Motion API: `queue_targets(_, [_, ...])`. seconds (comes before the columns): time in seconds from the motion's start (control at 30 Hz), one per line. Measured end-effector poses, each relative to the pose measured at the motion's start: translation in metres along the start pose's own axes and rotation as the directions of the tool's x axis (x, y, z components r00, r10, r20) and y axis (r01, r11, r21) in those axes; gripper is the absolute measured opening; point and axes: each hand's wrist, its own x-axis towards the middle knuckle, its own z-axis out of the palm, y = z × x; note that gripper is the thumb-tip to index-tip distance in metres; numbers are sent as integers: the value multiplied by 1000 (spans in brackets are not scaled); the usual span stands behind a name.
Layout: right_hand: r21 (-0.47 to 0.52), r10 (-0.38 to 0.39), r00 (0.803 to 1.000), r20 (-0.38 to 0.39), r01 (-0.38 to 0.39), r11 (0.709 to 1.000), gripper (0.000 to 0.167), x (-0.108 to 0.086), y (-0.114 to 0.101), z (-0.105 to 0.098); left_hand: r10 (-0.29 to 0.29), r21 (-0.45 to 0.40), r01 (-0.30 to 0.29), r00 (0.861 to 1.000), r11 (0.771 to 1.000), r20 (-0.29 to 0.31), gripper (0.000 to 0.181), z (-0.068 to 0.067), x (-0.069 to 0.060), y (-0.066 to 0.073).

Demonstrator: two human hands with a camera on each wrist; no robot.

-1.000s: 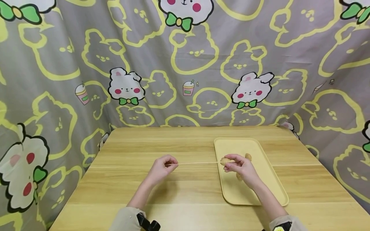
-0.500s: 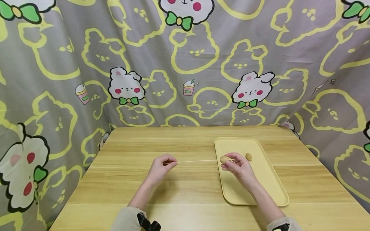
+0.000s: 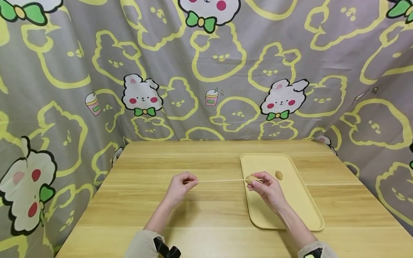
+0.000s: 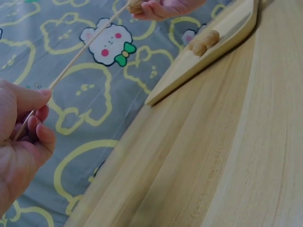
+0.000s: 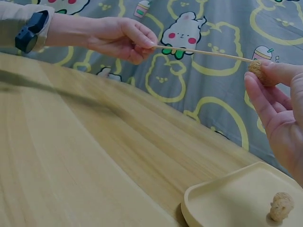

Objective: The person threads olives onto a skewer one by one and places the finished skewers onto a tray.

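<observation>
My left hand (image 3: 181, 187) pinches the near end of a thin wooden skewer (image 3: 222, 180) between thumb and fingers, seen also in the left wrist view. The skewer runs level above the table toward my right hand (image 3: 269, 190). A rough, light-brown food ball (image 3: 251, 179) sits on it, pinched by the right thumb and fingertips. Beyond the ball, the skewer's tip shows in the head view. In the right wrist view, the ball (image 5: 261, 72) is partly covered by the fingers. Below lies a yellow tray (image 3: 300, 200) holding similar brown balls (image 4: 200, 48).
One loose ball (image 3: 279, 175) lies toward the tray's far right part. The tray stands on the right side of a wooden table (image 3: 155, 161). Behind and beside the table hangs a grey curtain (image 3: 180, 136) with cartoon prints.
The right hand has turned slightly and shifted a little, still pinching the ball. A brown lump that showed below the right hand earlier is now hidden. The left hand has hardly moved.
</observation>
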Motion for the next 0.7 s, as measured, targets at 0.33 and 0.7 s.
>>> queue_targets(0.33, [23, 19, 1000, -14, -19, 1000, 35, 0, 3, -1, -22, 0, 22, 999, 1000, 24, 3, 4, 2, 1])
queue_targets(0.7, [34, 26, 999, -39, -25, 999, 35, 3, 3, -4, 1, -9, -1, 1000, 1000, 16, 4, 12, 6, 6])
